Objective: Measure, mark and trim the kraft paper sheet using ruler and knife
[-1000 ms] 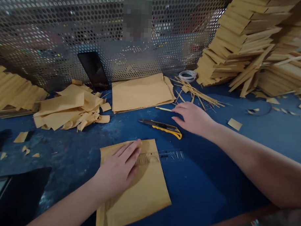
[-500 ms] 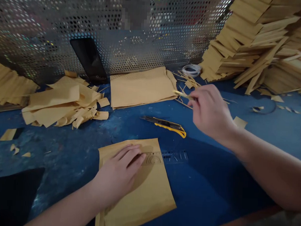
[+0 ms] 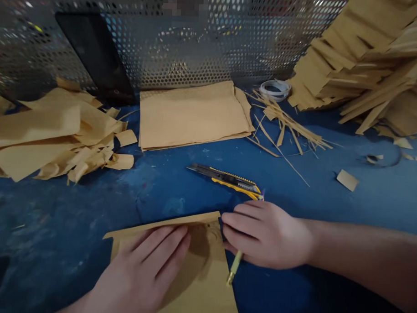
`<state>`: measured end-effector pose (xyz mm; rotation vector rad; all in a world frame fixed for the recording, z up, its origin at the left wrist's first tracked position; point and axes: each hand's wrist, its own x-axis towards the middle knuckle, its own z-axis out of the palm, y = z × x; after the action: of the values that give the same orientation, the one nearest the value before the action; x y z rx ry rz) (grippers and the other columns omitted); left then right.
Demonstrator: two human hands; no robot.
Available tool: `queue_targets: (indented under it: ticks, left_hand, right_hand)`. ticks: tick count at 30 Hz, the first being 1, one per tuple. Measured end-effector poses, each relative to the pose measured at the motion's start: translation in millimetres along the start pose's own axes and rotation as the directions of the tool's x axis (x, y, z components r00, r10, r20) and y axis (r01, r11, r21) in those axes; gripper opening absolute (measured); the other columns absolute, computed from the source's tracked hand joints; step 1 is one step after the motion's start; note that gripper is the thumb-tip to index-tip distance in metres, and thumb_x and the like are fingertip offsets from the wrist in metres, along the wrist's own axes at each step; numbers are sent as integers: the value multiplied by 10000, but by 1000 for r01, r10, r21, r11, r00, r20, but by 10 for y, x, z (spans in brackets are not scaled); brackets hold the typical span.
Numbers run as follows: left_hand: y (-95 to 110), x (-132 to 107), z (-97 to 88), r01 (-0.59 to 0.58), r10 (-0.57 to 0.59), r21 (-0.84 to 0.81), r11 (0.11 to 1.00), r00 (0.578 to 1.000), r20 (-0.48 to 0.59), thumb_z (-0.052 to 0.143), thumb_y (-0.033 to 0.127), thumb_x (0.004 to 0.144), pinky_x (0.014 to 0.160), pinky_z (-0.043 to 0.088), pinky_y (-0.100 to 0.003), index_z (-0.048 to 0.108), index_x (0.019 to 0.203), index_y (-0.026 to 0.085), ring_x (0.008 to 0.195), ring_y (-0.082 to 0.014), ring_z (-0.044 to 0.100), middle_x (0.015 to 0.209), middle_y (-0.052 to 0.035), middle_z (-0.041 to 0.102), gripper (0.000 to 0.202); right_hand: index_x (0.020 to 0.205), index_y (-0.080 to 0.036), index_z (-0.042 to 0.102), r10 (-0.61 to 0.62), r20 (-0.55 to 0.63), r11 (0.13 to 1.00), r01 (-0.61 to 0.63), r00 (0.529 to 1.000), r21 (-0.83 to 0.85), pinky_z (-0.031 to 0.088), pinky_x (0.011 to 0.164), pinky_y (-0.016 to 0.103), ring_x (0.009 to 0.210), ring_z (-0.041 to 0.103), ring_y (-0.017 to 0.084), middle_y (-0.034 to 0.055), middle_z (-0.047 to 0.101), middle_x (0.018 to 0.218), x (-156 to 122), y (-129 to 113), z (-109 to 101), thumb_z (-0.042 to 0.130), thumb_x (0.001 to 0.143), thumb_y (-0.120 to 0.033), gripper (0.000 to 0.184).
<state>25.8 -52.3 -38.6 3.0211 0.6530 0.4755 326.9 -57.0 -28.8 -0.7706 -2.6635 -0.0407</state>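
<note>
My left hand lies flat with fingers stretched out on a brown padded envelope on the blue table. A clear ruler lies under its fingertips, mostly hidden. My right hand is closed around a yellow pencil, whose end sticks out below the fingers at the envelope's right edge. A yellow and black utility knife lies just beyond my right hand, apart from it.
A stack of brown envelopes lies at the back centre. Cut paper scraps pile at the left, thin strips and a tape roll at the right. Tall envelope stacks lean at far right. A perforated metal screen and a phone stand behind.
My right hand picked the pencil up from beside the stack and brought it down to the envelope's right edge. The view tilted down and closer. My left hand stayed on the envelope.
</note>
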Motion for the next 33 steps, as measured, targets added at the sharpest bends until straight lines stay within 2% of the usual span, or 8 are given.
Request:
queue_targets:
  ticks: [2, 5, 10, 17, 21, 24, 28, 33]
  left_hand:
    - [-40, -26, -3, 14, -14, -17, 1000, 1000, 12, 382, 109, 1005, 1169, 337, -409, 672, 1297, 118, 1264, -254, 577, 1358, -73, 691, 412]
    - [-116, -64, -5, 10, -9, -67, 998, 1000, 25, 390, 86, 996, 1219, 288, -364, 680, 1306, 135, 1288, -218, 571, 1370, -49, 689, 427]
    - [-144, -138, -13, 50, -42, -158, 986, 998, 55, 435, 159, 1013, 1257, 293, -370, 645, 1362, 156, 1391, -225, 518, 1476, -41, 623, 408]
    - [-133, -63, -97, 58, -45, -182, 982, 996, 73, 408, 175, 1028, 1278, 234, -284, 670, 1323, 201, 1424, -156, 479, 1500, 16, 608, 395]
    - [-134, -41, -114, 68, -56, -193, 979, 996, 67, 434, 187, 1029, 1275, 245, -284, 668, 1322, 197, 1425, -156, 479, 1483, 5, 621, 375]
    - [-132, -57, -124, 53, -39, -170, 984, 996, 85, 414, 131, 1019, 1286, 227, -300, 657, 1337, 189, 1453, -162, 445, 1506, -7, 598, 404]
    - [-124, -79, -136, 45, -29, -121, 992, 991, 128, 360, 55, 993, 1266, 299, -348, 643, 1363, 198, 1444, -192, 463, 1495, -10, 605, 487]
    - [-102, -84, -149, 55, -40, -119, 991, 991, 125, 375, 76, 995, 1217, 395, -356, 655, 1347, 198, 1418, -214, 504, 1503, -20, 600, 466]
  right_hand:
    - [828, -149, 694, 41, 4, 999, -41, 999, -7, 456, 615, 317, 702, 566, 170, 56, 664, 792, -5, 58, -53, 597, 965, -243, 193]
    - [860, -151, 715, 30, 20, 1000, -30, 999, -4, 482, 625, 311, 703, 579, 165, 52, 669, 783, -25, 92, -86, 650, 958, -261, 161]
    - [915, -175, 735, 36, 44, 999, -37, 998, 24, 521, 654, 317, 740, 600, 173, 56, 692, 821, -53, 96, -75, 669, 948, -264, 115]
    - [884, -144, 729, 57, 38, 995, -59, 998, 79, 541, 655, 327, 783, 612, 189, 76, 691, 845, -70, 119, -66, 683, 939, -259, 135]
    - [911, -150, 727, 59, 42, 995, -62, 997, 80, 545, 668, 327, 789, 615, 187, 72, 690, 858, -76, 119, -68, 683, 944, -269, 130]
    - [910, -149, 726, 67, 37, 994, -70, 997, 87, 551, 675, 328, 797, 626, 189, 73, 695, 860, -74, 119, -76, 699, 935, -263, 120]
    - [908, -153, 726, 63, 45, 994, -67, 997, 91, 557, 679, 331, 806, 637, 195, 70, 702, 857, -76, 121, -85, 705, 928, -258, 110]
    - [919, -167, 726, 77, 44, 992, -81, 996, 93, 555, 681, 333, 799, 632, 193, 62, 700, 856, -85, 111, -78, 696, 929, -251, 89]
